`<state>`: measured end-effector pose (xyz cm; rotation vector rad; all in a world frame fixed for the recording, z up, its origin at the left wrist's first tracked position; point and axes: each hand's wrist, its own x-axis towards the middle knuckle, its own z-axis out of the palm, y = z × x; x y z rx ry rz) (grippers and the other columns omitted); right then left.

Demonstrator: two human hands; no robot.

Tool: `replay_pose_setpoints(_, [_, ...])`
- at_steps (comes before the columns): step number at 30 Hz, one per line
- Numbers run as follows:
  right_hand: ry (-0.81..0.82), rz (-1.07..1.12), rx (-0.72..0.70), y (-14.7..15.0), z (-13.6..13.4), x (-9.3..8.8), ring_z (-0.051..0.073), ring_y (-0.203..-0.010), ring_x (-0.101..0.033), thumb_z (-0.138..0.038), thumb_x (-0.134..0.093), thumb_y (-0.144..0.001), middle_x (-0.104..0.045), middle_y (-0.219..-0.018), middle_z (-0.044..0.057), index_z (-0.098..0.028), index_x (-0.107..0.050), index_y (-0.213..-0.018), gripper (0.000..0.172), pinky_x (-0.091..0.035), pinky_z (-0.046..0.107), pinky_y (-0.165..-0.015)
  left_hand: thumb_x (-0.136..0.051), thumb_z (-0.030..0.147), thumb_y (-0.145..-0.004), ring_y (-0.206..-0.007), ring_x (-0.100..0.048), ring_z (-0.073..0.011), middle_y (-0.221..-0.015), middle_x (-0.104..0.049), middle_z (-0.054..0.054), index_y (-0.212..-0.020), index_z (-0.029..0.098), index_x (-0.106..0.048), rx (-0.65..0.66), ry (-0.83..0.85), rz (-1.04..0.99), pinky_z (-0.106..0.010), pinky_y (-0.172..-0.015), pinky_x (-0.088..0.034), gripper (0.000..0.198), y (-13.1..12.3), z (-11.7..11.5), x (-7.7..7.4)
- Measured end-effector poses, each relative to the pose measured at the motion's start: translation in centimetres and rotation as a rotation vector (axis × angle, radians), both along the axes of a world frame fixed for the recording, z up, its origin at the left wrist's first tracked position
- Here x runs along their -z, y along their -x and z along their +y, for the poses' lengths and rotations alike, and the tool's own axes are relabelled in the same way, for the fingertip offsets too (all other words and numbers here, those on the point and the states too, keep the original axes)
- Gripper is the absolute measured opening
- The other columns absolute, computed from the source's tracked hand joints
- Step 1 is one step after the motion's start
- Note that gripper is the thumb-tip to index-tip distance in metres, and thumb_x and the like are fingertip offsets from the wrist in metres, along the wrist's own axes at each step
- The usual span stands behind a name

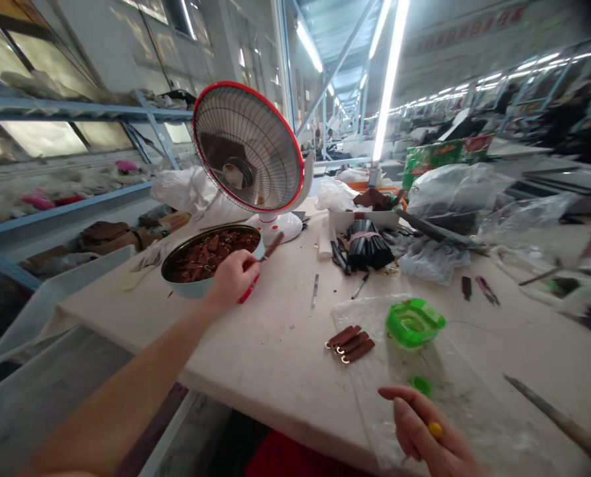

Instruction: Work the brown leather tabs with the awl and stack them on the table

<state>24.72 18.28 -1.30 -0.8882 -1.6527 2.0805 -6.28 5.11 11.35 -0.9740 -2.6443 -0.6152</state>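
My left hand (232, 277) reaches out beside a round tin (189, 286) full of brown leather tabs (211, 254). Pinched in its fingers is one brown leather tab (274, 245), pointing up and away. Near the table's front, my right hand (427, 434) is closed around a thin tool with a round yellow end (435, 430); most of that tool is hidden by the fingers. Between the hands lie several brown leather tabs with gold rings (351, 344), side by side on a plastic sheet. A bright green dish (415, 323) and a small green cap (421, 385) sit close to my right hand.
Behind the tin stands a red-rimmed dish heater (248, 146). Two pens (315, 290) lie mid-table. A bundle of black strips (369, 246) and plastic bags (459, 189) crowd the back. At right are a long blade-like tool (554, 411) and pink snips (487, 290).
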Motion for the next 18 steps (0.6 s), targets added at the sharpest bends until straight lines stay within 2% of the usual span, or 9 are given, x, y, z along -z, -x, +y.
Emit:
replay_pose_setpoints(3, [-0.042, 0.106, 0.004, -0.1, -0.3, -1.6, 0.009, -0.049, -0.032, -0.058, -0.057, -0.073, -0.035, -0.054, -0.005, -0.017, -0.061, -0.095, 0.046, -0.026, 0.022, -0.045, -0.048, 0.027, -0.082, -0.069, -0.057, -0.0138, -0.077, -0.063, -0.002, -0.083, 0.020, -0.058, 0.473, 0.008, -0.017, -0.023, -0.065, -0.042, 0.013, -10.2, 1.3, 2.0])
replay_pose_setpoints(5, [-0.033, 0.206, 0.035, -0.5, -0.4, -2.2, 0.009, -0.050, -0.029, -0.054, -0.055, -0.077, -0.034, -0.055, -0.006, -0.018, -0.057, -0.091, 0.039, -0.024, 0.022, -0.046, -0.044, 0.023, -0.085, -0.071, -0.058, -0.0149, -0.080, -0.065, -0.003, -0.084, 0.020, -0.060, 0.721, 0.043, 0.141, -0.026, -0.066, -0.041, 0.016, -15.8, 1.8, 3.6])
replay_pose_setpoints(7, [-0.009, 0.248, 0.076, -1.4, -0.3, -2.3, 0.008, -0.050, -0.026, -0.050, -0.054, -0.080, -0.032, -0.055, -0.006, -0.019, -0.052, -0.078, 0.032, -0.024, 0.022, -0.047, -0.043, 0.018, -0.085, -0.072, -0.059, -0.0163, -0.085, -0.067, -0.005, -0.090, 0.019, -0.060, 0.901, 0.018, 0.304, -0.028, -0.066, -0.041, 0.017, -19.5, 2.1, 5.0])
replay_pose_setpoints(9, [0.025, 0.251, 0.100, -2.5, -0.1, -2.2, 0.008, -0.050, -0.026, -0.046, -0.055, -0.081, -0.032, -0.054, -0.007, -0.018, -0.046, -0.071, 0.030, -0.023, 0.022, -0.047, -0.044, 0.015, -0.085, -0.072, -0.059, -0.0171, -0.087, -0.067, -0.007, -0.092, 0.017, -0.059, 0.987, -0.053, 0.327, -0.029, -0.066, -0.041, 0.017, -21.6, 2.5, 6.2])
replay_pose_setpoints(10, [0.040, 0.250, 0.101, -3.1, 0.1, -2.1, 0.008, -0.050, -0.027, -0.044, -0.056, -0.081, -0.033, -0.054, -0.007, -0.018, -0.046, -0.071, 0.029, -0.023, 0.022, -0.047, -0.044, 0.014, -0.085, -0.073, -0.060, -0.0171, -0.087, -0.067, -0.007, -0.090, 0.017, -0.059, 0.998, -0.091, 0.253, -0.029, -0.067, -0.041, 0.016, -22.2, 2.8, 6.7])
replay_pose_setpoints(12, [0.056, 0.251, 0.096, -3.9, 0.2, -2.1, 0.008, -0.050, -0.027, -0.043, -0.057, -0.080, -0.034, -0.055, -0.007, -0.018, -0.047, -0.072, 0.028, -0.023, 0.022, -0.047, -0.047, 0.017, -0.084, -0.077, -0.059, -0.0170, -0.085, -0.065, -0.007, -0.084, 0.017, -0.059, 0.949, -0.172, -0.043, -0.028, -0.069, -0.042, 0.012, -23.1, 3.4, 7.3])
replay_pose_setpoints(14, [0.040, 0.237, 0.113, -4.2, 0.2, -2.1, 0.007, -0.050, -0.027, -0.043, -0.059, -0.078, -0.035, -0.056, -0.007, -0.017, -0.047, -0.072, 0.029, -0.022, 0.022, -0.047, -0.051, 0.024, -0.082, -0.073, -0.058, -0.0157, -0.079, -0.063, -0.005, -0.081, 0.017, -0.056, 0.807, -0.257, -0.500, -0.026, -0.066, -0.044, 0.009, -23.8, 3.9, 7.8])
replay_pose_setpoints(16, [0.014, 0.207, 0.138, -4.2, 0.1, -2.1, 0.007, -0.050, -0.027, -0.044, -0.060, -0.077, -0.035, -0.055, -0.007, -0.017, -0.047, -0.070, 0.030, -0.022, 0.022, -0.046, -0.055, 0.033, -0.078, -0.062, -0.056, -0.0130, -0.070, -0.059, -0.002, -0.078, 0.017, -0.051, 0.646, -0.329, -0.996, -0.024, -0.058, -0.043, 0.017, -24.5, 4.2, 8.0])
replay_pose_setpoints(18, [-0.003, 0.183, 0.140, -4.2, 0.0, -2.0, 0.008, -0.050, -0.028, -0.045, -0.059, -0.077, -0.035, -0.054, -0.007, -0.017, -0.047, -0.070, 0.031, -0.023, 0.022, -0.046, -0.059, 0.038, -0.073, -0.053, -0.053, -0.0097, -0.063, -0.055, 0.002, -0.073, 0.017, -0.047, 0.529, -0.393, -1.351, -0.022, -0.052, -0.041, 0.025, -25.0, 4.4, 8.2])
